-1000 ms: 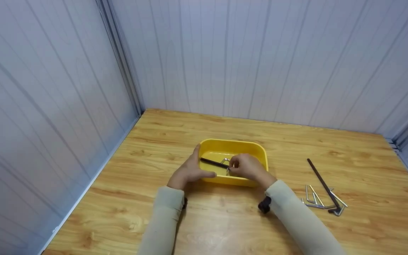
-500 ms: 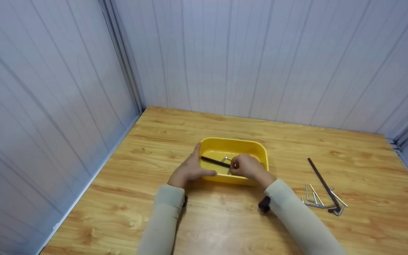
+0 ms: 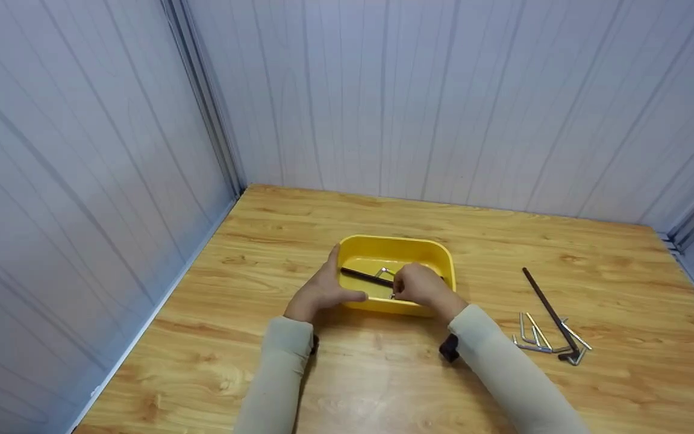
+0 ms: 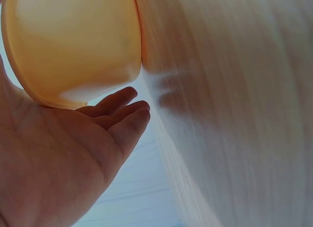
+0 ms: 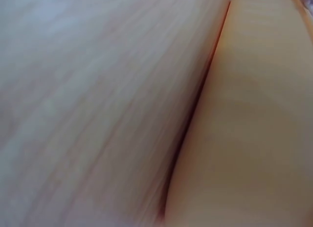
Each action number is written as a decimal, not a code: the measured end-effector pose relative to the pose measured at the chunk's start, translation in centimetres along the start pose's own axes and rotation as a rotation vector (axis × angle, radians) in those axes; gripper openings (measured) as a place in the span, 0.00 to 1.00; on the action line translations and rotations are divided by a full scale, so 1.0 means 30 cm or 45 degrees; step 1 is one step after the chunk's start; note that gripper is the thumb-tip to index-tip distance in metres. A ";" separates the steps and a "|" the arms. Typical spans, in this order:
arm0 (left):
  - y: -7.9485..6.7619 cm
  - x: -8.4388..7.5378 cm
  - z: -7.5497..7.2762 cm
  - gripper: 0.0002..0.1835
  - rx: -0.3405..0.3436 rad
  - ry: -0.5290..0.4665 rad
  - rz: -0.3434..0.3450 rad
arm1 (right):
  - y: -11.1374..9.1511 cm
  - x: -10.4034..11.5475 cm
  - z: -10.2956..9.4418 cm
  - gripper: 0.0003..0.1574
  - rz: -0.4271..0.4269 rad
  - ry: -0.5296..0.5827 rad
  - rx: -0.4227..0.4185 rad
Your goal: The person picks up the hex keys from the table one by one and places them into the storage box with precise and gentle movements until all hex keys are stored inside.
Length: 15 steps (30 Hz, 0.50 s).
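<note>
In the head view my left hand (image 3: 323,289) rests against the left end of a yellow plastic bin (image 3: 398,247), its thumb lying along the front rim. The left wrist view shows its fingers (image 4: 128,122) extended beside the bin wall. My right hand (image 3: 424,286) reaches into the bin with curled fingers and pinches a small silver hex key (image 3: 392,296), mostly hidden beneath the fingertips. Inside the bin lie a black rod (image 3: 366,277), partly covered by the right hand, and a bent silver hex key (image 3: 384,270). Only the bin's outer wall and the tabletop show in the right wrist view.
To the right on the wooden table (image 3: 347,386) lie a long dark L-shaped bar (image 3: 544,304) and several silver hex keys (image 3: 528,347) in a loose group. Pale panel walls (image 3: 347,96) stand behind and at the sides.
My right fingertips have shifted slightly right and lower in the bin, and less of the small silver hex key shows. The left hand and the bin stay in place.
</note>
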<state>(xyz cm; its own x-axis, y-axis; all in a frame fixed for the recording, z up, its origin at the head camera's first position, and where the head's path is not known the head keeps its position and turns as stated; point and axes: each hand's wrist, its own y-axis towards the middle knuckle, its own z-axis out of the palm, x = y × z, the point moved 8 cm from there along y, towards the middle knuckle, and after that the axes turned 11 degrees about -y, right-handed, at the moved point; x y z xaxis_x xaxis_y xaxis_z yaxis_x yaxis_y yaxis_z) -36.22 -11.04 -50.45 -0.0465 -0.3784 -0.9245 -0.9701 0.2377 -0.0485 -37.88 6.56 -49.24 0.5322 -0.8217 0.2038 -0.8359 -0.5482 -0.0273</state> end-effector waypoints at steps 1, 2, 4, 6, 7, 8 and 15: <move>0.000 0.003 0.000 0.72 -0.001 0.009 -0.012 | 0.000 0.001 0.000 0.08 -0.003 -0.006 -0.004; -0.001 0.006 0.000 0.73 -0.001 0.017 -0.024 | 0.000 0.001 0.000 0.08 -0.006 -0.010 -0.007; -0.002 0.008 0.000 0.73 -0.002 0.021 -0.032 | 0.000 -0.002 0.002 0.08 0.003 -0.008 -0.008; -0.002 0.008 0.001 0.73 0.002 0.018 -0.025 | 0.001 -0.005 0.003 0.08 0.007 -0.009 -0.016; -0.002 0.008 0.000 0.73 0.003 0.015 -0.022 | 0.001 -0.006 0.003 0.09 0.009 -0.011 -0.025; -0.001 0.008 0.000 0.73 0.005 0.010 -0.015 | 0.001 -0.006 0.000 0.08 0.010 -0.018 -0.042; 0.008 0.000 0.001 0.72 0.018 -0.019 0.023 | -0.013 -0.020 -0.043 0.16 0.088 0.049 -0.212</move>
<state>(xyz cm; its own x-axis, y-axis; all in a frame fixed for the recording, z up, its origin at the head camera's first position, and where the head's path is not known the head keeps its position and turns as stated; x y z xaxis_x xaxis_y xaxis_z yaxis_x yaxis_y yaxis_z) -36.44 -10.96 -50.48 -0.0603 -0.3608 -0.9307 -0.9658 0.2568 -0.0369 -38.05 7.45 -48.09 0.4700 -0.8482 0.2442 -0.8826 -0.4547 0.1193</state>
